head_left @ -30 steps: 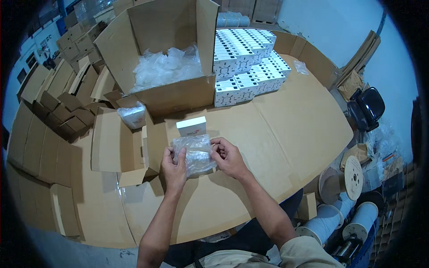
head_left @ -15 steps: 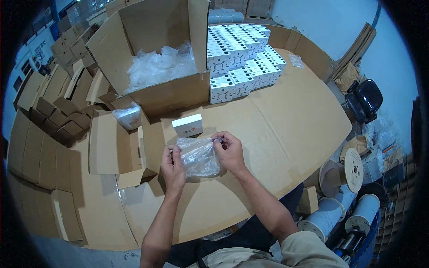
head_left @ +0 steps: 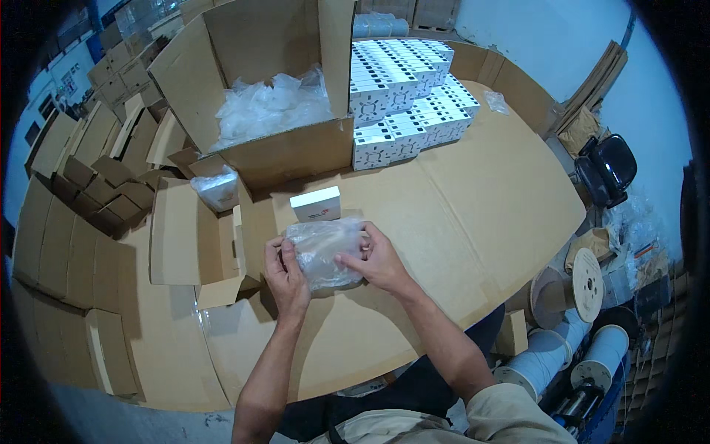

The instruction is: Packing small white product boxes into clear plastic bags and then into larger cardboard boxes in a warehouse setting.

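Note:
A clear bubble-wrap bag (head_left: 323, 253) is held up between my two hands over the cardboard-covered table. My left hand (head_left: 287, 277) pinches its left edge between thumb and fingers. On the other side, my right hand (head_left: 378, 260) grips the right part, thumb in front and fingers behind the film. Just beyond the bag, a small white box (head_left: 316, 204) stands on the table. To the left sits an open cardboard carton (head_left: 177, 240) with a bubble-wrapped item (head_left: 217, 190) at its far end.
Behind stands a large open carton (head_left: 288, 153) full of clear plastic bags (head_left: 274, 109). Stacked white boxes (head_left: 414, 96) rise beside it. Folded cartons (head_left: 66, 259) line the left side. Cable spools (head_left: 547, 355) and a black chair (head_left: 608, 169) lie beyond the table's right edge.
My right hand has shifted its grip from the bag's upper right corner to its right side, fingers now behind the film. The view has moved slightly.

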Motion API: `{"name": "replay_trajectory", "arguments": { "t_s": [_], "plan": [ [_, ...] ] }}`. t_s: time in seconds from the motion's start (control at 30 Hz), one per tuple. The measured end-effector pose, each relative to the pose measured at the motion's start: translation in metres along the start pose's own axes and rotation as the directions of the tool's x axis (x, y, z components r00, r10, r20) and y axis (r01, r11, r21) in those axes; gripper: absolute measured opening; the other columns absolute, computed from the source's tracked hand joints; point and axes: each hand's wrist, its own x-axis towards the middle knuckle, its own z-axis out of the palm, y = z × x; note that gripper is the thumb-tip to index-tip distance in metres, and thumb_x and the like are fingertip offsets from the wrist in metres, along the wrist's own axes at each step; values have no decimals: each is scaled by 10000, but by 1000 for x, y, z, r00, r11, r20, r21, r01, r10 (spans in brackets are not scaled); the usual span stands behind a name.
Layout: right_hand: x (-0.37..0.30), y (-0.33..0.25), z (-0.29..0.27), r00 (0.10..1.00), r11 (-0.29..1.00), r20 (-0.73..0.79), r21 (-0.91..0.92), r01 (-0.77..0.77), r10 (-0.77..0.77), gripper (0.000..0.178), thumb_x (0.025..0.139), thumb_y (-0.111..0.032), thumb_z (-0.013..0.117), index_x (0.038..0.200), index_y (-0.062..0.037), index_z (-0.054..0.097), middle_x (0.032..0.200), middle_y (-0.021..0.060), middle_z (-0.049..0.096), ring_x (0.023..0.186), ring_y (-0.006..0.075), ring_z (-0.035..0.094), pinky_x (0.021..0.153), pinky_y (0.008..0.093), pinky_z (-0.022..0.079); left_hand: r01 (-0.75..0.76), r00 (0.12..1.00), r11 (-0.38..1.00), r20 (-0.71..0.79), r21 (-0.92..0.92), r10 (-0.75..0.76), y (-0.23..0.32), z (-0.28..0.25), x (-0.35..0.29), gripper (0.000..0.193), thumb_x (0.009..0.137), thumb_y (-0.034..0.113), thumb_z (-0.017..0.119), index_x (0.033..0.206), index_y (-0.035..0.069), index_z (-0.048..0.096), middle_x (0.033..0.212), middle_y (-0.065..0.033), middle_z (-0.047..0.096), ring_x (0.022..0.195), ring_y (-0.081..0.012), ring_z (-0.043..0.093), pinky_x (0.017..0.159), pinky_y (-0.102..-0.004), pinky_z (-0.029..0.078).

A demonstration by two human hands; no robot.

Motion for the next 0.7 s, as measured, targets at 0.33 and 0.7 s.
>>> {"name": "replay_trajectory", "arguments": {
  "t_s": [0.33, 0.7],
  "plan": [
    [3, -16, -31, 946, 916, 183, 258, -308, 266, 433, 891, -39, 744, 1254, 6, 511, 845, 3, 601, 649, 63, 575, 494, 208, 450, -30, 996, 997, -76, 74, 35, -6, -7, 5, 291, 1099, 278, 463, 1041, 6, 550, 818, -2, 493, 769, -104, 447, 701, -271, 415],
    [1, -11, -48, 867, 903, 296, 30, -428, 401, 406, 870, -10, 716, 1231, -4, 530, 824, -8, 610, 607, 63, 546, 508, 209, 429, -141, 976, 984, -152, 110, 157, -1, -8, 6, 268, 1091, 269, 491, 1058, 10, 552, 815, 17, 488, 753, -86, 434, 677, -249, 395]
  ]
}}
